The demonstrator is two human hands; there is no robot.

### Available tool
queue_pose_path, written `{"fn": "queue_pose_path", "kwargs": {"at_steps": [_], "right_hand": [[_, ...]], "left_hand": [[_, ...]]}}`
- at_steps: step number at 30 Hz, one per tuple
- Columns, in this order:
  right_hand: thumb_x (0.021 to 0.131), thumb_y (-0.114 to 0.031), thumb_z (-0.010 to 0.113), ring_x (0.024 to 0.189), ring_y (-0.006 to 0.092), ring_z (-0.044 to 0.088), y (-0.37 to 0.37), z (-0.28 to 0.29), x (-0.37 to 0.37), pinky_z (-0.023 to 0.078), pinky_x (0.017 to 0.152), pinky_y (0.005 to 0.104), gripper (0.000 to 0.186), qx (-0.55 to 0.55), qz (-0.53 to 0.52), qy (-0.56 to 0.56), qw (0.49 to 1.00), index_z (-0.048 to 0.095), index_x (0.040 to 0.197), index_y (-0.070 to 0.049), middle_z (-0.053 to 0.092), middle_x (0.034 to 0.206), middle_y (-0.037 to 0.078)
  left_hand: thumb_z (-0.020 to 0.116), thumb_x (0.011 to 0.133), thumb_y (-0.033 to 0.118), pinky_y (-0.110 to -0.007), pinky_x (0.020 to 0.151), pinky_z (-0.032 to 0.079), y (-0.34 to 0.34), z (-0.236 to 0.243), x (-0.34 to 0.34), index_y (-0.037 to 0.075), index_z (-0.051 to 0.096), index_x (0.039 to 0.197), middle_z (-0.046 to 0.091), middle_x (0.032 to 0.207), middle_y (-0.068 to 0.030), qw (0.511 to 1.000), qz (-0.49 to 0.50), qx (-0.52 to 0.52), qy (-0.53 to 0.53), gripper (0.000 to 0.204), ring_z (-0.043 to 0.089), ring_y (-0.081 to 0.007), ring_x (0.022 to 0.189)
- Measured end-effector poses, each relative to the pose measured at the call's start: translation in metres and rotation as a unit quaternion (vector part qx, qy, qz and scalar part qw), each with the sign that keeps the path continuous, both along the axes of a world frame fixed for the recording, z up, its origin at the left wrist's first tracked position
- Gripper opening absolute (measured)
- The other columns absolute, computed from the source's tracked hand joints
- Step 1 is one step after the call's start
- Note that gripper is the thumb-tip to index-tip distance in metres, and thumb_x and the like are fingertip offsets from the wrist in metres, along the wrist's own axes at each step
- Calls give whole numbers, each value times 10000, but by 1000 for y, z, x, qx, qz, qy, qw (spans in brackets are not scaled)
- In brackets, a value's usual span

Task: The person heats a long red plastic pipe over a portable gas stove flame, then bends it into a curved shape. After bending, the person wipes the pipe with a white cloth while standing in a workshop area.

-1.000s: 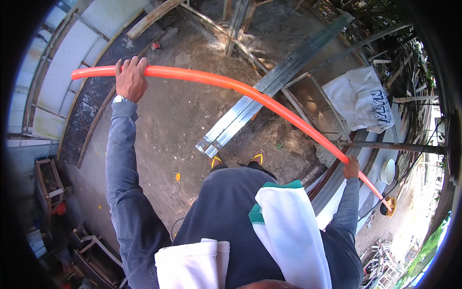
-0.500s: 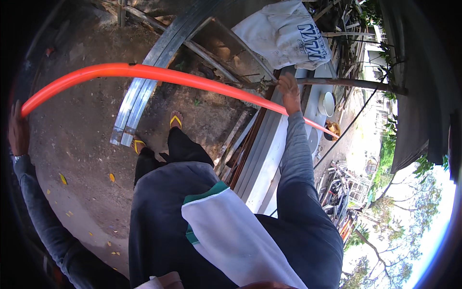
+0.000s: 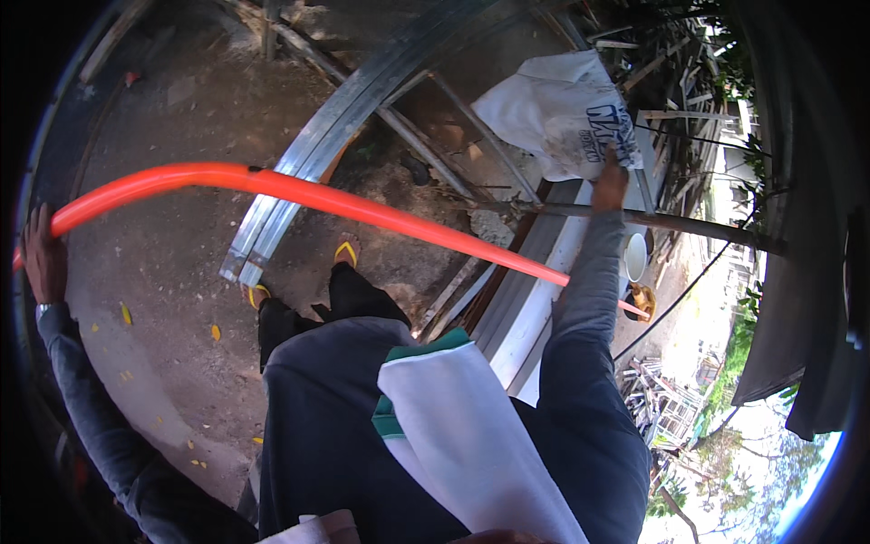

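Note:
A long orange pipe [image 3: 362, 207] crosses in front of me, bowed in this view, from the far left to the right. My left hand [image 3: 43, 254] is at its left end, fingers laid over and around it. My right hand [image 3: 610, 188] has reached out past the pipe to a white printed cloth [image 3: 553, 113] hanging over a frame. Its fingers stretch over the cloth's lower edge; whether they touch it, I cannot tell. The right forearm passes over the pipe and hides part of it.
Bright metal channels [image 3: 313, 159] stick out beneath the pipe. A rusty rail [image 3: 698, 230] runs right, above a white bucket [image 3: 637, 257]. Long grey and white profiles [image 3: 517, 326] are stacked beside me. A golden-brown shape [image 3: 643, 299] is at the pipe's far end. Piled scrap lies beyond.
My right hand has moved up and away from the pipe to the cloth's edge. My left hand now overlaps the pipe, with some pipe showing beyond it. The view has shifted slightly.

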State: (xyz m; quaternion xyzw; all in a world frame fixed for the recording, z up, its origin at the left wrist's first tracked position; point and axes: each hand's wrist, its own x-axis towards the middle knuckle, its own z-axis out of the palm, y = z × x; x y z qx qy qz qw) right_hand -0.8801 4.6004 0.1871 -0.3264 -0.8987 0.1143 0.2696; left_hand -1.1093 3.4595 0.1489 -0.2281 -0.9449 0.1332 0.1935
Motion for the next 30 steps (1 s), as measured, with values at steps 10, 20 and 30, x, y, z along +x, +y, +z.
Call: {"fn": "queue_pose_path", "kwargs": {"at_steps": [10, 20, 30], "right_hand": [[1018, -214, 731, 1031, 218, 656, -191, 222, 140, 522, 949, 405, 434, 56, 7, 221, 974, 671, 1316, 95, 724, 1129, 179], [933, -11, 743, 1367, 272, 575, -362, 114, 170, 443, 1186, 435, 691, -47, 253, 350, 901, 436, 1544, 82, 496, 1583, 215], [927, -142, 609, 1358, 356, 609, -631, -65, 75, 444, 1192, 525, 604, -788, 261, 408, 380, 537, 1514, -22, 618, 1492, 168]], "left_hand": [[631, 872, 32, -523, 982, 455, 152, 99, 45, 156, 605, 1123, 599, 1006, -54, 999, 45, -6, 14, 281, 653, -289, 1052], [645, 867, 49, -536, 932, 473, 149, 97, 57, 154, 627, 1115, 611, 1026, -58, 998, 5, 55, -3, 270, 659, -292, 1040], [644, 872, 74, -519, 883, 461, 145, 103, 47, 150, 618, 1073, 615, 996, -61, 999, -20, 27, -1, 216, 656, -308, 1007]]}}
